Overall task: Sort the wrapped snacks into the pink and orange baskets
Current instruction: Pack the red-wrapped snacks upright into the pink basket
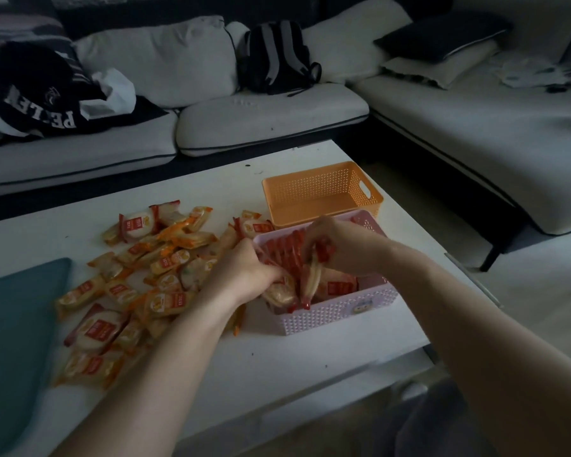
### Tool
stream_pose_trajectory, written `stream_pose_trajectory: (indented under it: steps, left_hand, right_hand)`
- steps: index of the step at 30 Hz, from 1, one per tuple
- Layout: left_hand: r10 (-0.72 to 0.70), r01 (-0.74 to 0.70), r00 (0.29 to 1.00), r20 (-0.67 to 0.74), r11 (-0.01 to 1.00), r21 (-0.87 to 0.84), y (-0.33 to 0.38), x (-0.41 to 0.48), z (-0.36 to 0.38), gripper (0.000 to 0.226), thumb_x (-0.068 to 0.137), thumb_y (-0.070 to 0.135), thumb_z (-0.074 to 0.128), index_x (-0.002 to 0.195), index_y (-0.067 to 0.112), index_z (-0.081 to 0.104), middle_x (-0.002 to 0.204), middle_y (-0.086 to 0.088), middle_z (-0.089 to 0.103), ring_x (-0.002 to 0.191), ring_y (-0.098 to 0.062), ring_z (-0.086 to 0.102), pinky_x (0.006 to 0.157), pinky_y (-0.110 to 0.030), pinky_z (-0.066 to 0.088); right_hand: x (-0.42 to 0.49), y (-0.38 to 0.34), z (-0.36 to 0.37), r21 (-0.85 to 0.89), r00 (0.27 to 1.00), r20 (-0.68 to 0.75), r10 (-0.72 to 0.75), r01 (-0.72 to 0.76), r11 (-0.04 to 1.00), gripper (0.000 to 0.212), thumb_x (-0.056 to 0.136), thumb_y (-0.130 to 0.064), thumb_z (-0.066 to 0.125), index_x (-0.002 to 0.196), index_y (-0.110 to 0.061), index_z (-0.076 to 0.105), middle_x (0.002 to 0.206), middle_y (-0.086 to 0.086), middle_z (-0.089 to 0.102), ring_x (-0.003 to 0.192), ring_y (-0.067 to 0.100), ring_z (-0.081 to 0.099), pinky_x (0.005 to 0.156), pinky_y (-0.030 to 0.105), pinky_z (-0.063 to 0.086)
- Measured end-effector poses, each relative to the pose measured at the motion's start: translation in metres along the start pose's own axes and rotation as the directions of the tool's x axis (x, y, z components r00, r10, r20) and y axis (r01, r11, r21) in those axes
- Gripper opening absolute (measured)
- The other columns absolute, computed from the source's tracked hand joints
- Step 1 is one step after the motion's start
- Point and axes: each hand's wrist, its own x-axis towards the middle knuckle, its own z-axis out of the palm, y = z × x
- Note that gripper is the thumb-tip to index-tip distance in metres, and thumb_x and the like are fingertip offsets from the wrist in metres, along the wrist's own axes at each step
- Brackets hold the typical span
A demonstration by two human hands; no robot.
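Note:
A pink basket (343, 313) stands on the white table (277, 357), with red-wrapped snacks (285, 250) stacked inside. My left hand (244, 268) reaches over its left rim and grips a wrapped snack (279, 291). My right hand (337, 242) is inside the basket, fingers curled round a red-ended snack (312, 278) held upright. Behind it sits the orange basket (323, 192), with nothing visible inside. A pile of several orange and red wrapped snacks (129, 278) lies loose on the table to the left.
A teal mat (17, 324) lies at the table's left edge. A white sofa (261, 117) with cushions, a backpack (274, 57) and dark clothing (40, 94) runs behind and to the right. The table's front edge is close to my arms.

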Motion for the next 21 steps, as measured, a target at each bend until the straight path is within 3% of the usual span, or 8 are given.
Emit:
stream_pose_trajectory:
  steps: [4,7,11,13,15,17,19,21]
  left_hand:
    - [-0.009,0.019,0.999,-0.052,0.980,0.200,0.009,0.005,-0.004,0.054,0.067,0.053,0.069,0.114,0.027,0.065,0.089,0.005,0.072,0.080,-0.018,0.070,0.073,-0.038,0.060]
    - [0.047,-0.004,0.995,-0.090,0.906,0.423,0.012,0.004,0.011,0.090,0.074,0.050,0.071,0.152,0.020,0.038,0.112,-0.001,0.070,0.098,-0.027,0.070,0.077,-0.034,0.056]
    - [0.120,-0.032,0.984,-0.134,0.848,0.529,0.007,0.003,0.029,0.052,0.080,0.038,0.066,0.129,0.025,0.056,0.099,0.000,0.070,0.084,-0.024,0.068,0.059,-0.032,0.048]
    - [0.107,-0.020,0.982,-0.157,0.881,0.474,0.000,0.003,0.028,0.031,0.088,0.039,0.062,0.116,0.025,0.064,0.088,0.003,0.070,0.073,-0.019,0.064,0.054,-0.031,0.044]
    - [0.091,-0.070,0.992,-0.091,0.973,0.221,-0.006,0.001,0.022,0.026,0.095,0.042,0.057,0.099,0.022,0.073,0.079,0.006,0.072,0.068,-0.013,0.066,0.058,-0.036,0.052]
    - [0.079,-0.079,0.997,-0.022,0.996,-0.033,-0.009,-0.005,0.012,0.026,0.098,0.041,0.058,0.088,0.023,0.075,0.076,0.007,0.073,0.059,-0.006,0.065,0.059,-0.032,0.054]
    - [0.087,-0.082,0.996,0.033,0.988,-0.129,-0.016,-0.006,0.007,0.006,0.098,0.034,0.064,0.095,0.031,0.070,0.077,0.010,0.070,0.046,0.001,0.060,0.045,-0.018,0.044]
    - [0.097,-0.087,0.994,0.053,0.982,-0.169,-0.023,-0.005,0.007,0.011,0.093,0.029,0.073,0.104,0.029,0.069,0.083,0.012,0.069,0.055,0.002,0.064,0.046,-0.011,0.042]
  right_hand:
    - [0.001,-0.002,0.004,-0.022,0.997,-0.072,0.015,-0.016,1.000,0.037,0.086,0.004,0.068,0.103,-0.027,0.076,0.116,-0.011,0.048,0.101,0.004,0.051,0.072,0.008,0.049]
    - [0.003,-0.008,0.013,-0.071,0.997,-0.078,0.025,-0.031,0.997,0.042,0.086,0.004,0.067,0.109,-0.030,0.074,0.125,-0.008,0.046,0.103,0.009,0.055,0.078,0.018,0.053]
    - [0.003,-0.019,0.025,-0.109,0.999,-0.020,-0.026,0.024,0.994,0.042,0.087,0.005,0.063,0.111,-0.028,0.075,0.130,-0.003,0.056,0.109,0.012,0.059,0.087,0.019,0.051]
    - [0.003,-0.021,0.026,-0.079,0.998,0.048,-0.037,0.041,0.996,0.039,0.089,0.002,0.062,0.115,-0.025,0.074,0.120,-0.006,0.066,0.101,0.005,0.062,0.083,0.017,0.049]
    - [0.001,-0.019,0.022,0.033,0.998,0.067,-0.010,0.008,0.999,0.038,0.089,0.002,0.060,0.114,-0.022,0.074,0.102,-0.011,0.068,0.082,-0.001,0.063,0.069,0.014,0.051]
    - [-0.001,-0.016,0.017,0.172,0.997,0.067,0.047,-0.057,0.983,0.040,0.086,0.006,0.056,0.111,-0.020,0.074,0.101,-0.011,0.066,0.084,0.001,0.064,0.065,0.013,0.054]
    - [-0.002,-0.019,0.020,0.269,0.994,0.059,0.092,-0.104,0.957,0.037,0.087,0.004,0.053,0.107,-0.019,0.075,0.107,-0.006,0.068,0.093,0.007,0.065,0.075,0.019,0.058]
    - [-0.001,-0.023,0.030,0.270,0.992,0.053,0.119,-0.128,0.954,0.030,0.093,-0.001,0.053,0.105,-0.017,0.076,0.105,-0.005,0.070,0.086,0.005,0.065,0.073,0.017,0.055]
